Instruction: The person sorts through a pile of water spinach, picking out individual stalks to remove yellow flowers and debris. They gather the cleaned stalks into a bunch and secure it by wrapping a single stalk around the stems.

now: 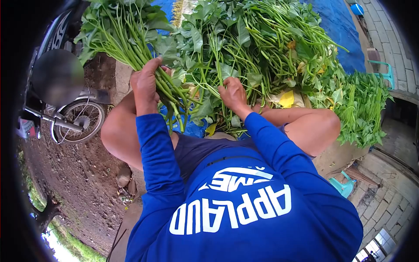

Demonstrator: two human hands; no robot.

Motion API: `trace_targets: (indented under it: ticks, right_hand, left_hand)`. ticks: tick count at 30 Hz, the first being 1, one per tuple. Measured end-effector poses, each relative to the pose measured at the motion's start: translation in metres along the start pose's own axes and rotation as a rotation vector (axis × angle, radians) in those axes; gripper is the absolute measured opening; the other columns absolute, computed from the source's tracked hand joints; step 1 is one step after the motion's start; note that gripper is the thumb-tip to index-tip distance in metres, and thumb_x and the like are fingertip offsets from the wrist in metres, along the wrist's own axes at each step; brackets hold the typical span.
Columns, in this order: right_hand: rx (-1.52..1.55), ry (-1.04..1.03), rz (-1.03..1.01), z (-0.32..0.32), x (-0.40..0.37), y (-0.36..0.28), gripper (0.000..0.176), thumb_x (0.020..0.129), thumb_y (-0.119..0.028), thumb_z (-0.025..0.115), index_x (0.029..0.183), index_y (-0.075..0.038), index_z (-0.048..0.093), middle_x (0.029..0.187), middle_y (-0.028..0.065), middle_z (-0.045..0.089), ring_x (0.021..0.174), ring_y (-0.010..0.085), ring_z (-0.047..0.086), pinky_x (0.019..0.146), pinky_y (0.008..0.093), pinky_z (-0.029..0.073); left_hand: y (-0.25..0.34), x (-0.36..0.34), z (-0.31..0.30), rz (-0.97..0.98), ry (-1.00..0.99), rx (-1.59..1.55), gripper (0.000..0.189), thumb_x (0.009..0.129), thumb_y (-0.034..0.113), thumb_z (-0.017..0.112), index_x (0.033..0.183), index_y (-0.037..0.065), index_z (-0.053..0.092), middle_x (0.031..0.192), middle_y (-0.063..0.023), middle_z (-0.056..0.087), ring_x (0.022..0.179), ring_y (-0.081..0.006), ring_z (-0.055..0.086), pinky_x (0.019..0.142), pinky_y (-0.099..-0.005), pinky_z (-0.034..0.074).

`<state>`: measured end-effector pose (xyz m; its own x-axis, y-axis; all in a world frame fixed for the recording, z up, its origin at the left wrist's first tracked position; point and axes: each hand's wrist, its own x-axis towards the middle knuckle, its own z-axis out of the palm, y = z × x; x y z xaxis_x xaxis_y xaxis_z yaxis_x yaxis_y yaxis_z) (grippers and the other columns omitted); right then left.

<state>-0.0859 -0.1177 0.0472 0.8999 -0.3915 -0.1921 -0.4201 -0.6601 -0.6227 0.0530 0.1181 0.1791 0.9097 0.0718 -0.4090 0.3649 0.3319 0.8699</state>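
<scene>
"Where were the leafy greens?"

"The left hand (145, 85) had a thick bunch (131, 48) of them, leaves spread outward and cut-looking stem ends hanging toward the shorts (192, 153). The loose pile (270, 35) lay just ahead, on a blue sheet (349, 52)."

"How firm was that hold?"

"The fingers were curled closed around the stems, with the thumb across them."

"And the right hand (234, 94)?"

"It was at the near edge of the pile, palm down, fingers bent and mostly closed beside thin stems (218, 65). I couldn't tell whether it had hold of one."

"Which step did it look like?"

"My judgement: sorting stems from the pile, with the bunch partly gathered."

"What would the next move have called for?"

"For a stem to come free, a light pinch low on it and a gentle draw, since the vines looked tangled and a sharp tug might have torn leaves. Adding it to the bunch would have needed the left hand to loosen slightly without letting the rest slip, with the stem ends lined up."

"Anything beside the pile?"

"More greens (362, 107) lay to the right, their stems neatly side by side."
</scene>
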Motion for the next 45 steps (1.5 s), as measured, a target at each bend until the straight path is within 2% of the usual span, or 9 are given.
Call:
trace_targets:
  ticks: [6,8,14,18,26,32,36,38,45]
  right_hand:
    - [-0.098,-0.107,0.045,0.013,0.039,0.023,0.036,0.087,-0.035,0.074,0.103,-0.003,0.080,0.095,0.0205,0.076,0.091,0.0415,0.073,0.086,0.0495,0.059]
    - [0.103,-0.234,0.246,-0.043,0.046,-0.005,0.031,0.089,-0.033,0.080,0.101,-0.004,0.082,0.089,0.0099,0.079,0.083,0.0196,0.074,0.078,0.0347,0.058]
    - [0.837,-0.350,0.110,-0.198,0.047,-0.016,0.027,0.102,-0.022,0.075,0.114,0.002,0.076,0.090,0.0019,0.074,0.080,0.0079,0.063,0.075,0.0254,0.050]
    - [0.776,-0.232,0.106,-0.278,0.028,-0.064,0.030,0.105,-0.026,0.071,0.123,-0.001,0.076,0.083,-0.0043,0.070,0.063,0.0011,0.055,0.055,0.0180,0.041]
    - [0.593,0.121,-0.128,-0.348,0.034,-0.117,0.026,0.099,-0.020,0.079,0.118,-0.002,0.079,0.085,-0.0020,0.072,0.069,0.0043,0.061,0.060,0.0206,0.047]
    - [0.354,0.270,-0.266,-0.273,0.066,-0.131,0.027,0.097,-0.025,0.077,0.112,-0.002,0.081,0.079,-0.0002,0.074,0.070,0.0076,0.064,0.063,0.0271,0.052]
    - [0.213,0.058,-0.088,-0.158,0.049,-0.108,0.033,0.097,-0.035,0.070,0.112,-0.007,0.081,0.076,0.0115,0.075,0.067,0.0270,0.072,0.068,0.0431,0.057]
    - [0.055,-0.139,-0.081,-0.086,0.027,-0.067,0.034,0.098,-0.032,0.067,0.115,-0.005,0.079,0.093,0.0196,0.079,0.083,0.0377,0.077,0.079,0.0469,0.059]
    - [0.257,-0.191,-0.056,-0.033,-0.013,-0.019,0.040,0.103,-0.026,0.066,0.131,0.002,0.072,0.120,0.0235,0.077,0.111,0.0299,0.076,0.100,0.0370,0.056]
  left_hand:
    - [-0.033,-0.006,-0.008,-0.064,-0.006,0.067,0.019,0.089,0.015,0.080,0.093,-0.001,0.073,0.079,-0.0091,0.072,0.069,-0.0191,0.072,0.063,-0.0325,0.058]
    - [-0.031,-0.012,-0.010,-0.137,-0.038,0.093,0.020,0.091,0.017,0.080,0.098,0.000,0.072,0.082,-0.0086,0.072,0.070,-0.0189,0.072,0.064,-0.0326,0.059]
    - [-0.044,-0.009,0.003,-0.185,-0.115,0.077,0.022,0.092,0.020,0.080,0.097,0.000,0.072,0.083,-0.0091,0.072,0.072,-0.0193,0.073,0.061,-0.0340,0.059]
    - [-0.048,-0.013,0.016,-0.201,-0.166,0.039,0.023,0.093,0.021,0.080,0.097,0.000,0.072,0.085,-0.0092,0.072,0.074,-0.0201,0.074,0.060,-0.0349,0.060]
    - [-0.056,-0.025,0.048,-0.297,-0.220,-0.019,0.025,0.090,0.020,0.082,0.101,0.000,0.071,0.085,-0.0088,0.073,0.070,-0.0200,0.074,0.062,-0.0319,0.059]
    - [-0.111,-0.007,0.058,-0.397,-0.305,-0.166,0.027,0.092,0.024,0.082,0.106,0.005,0.071,0.089,-0.0078,0.073,0.077,-0.0214,0.075,0.068,-0.0352,0.062]
    - [-0.155,-0.007,0.058,-0.519,-0.328,-0.348,0.021,0.095,0.024,0.079,0.106,0.008,0.070,0.089,-0.0072,0.074,0.081,-0.0229,0.076,0.075,-0.0377,0.064]
    - [-0.176,-0.008,0.049,-0.616,-0.349,-0.449,0.019,0.094,0.024,0.079,0.100,0.008,0.073,0.089,-0.0073,0.076,0.079,-0.0221,0.073,0.076,-0.0381,0.062]
    - [-0.208,-0.016,0.029,-0.671,-0.328,-0.475,0.020,0.094,0.021,0.082,0.106,0.007,0.074,0.096,-0.0068,0.077,0.085,-0.0225,0.074,0.084,-0.0395,0.062]
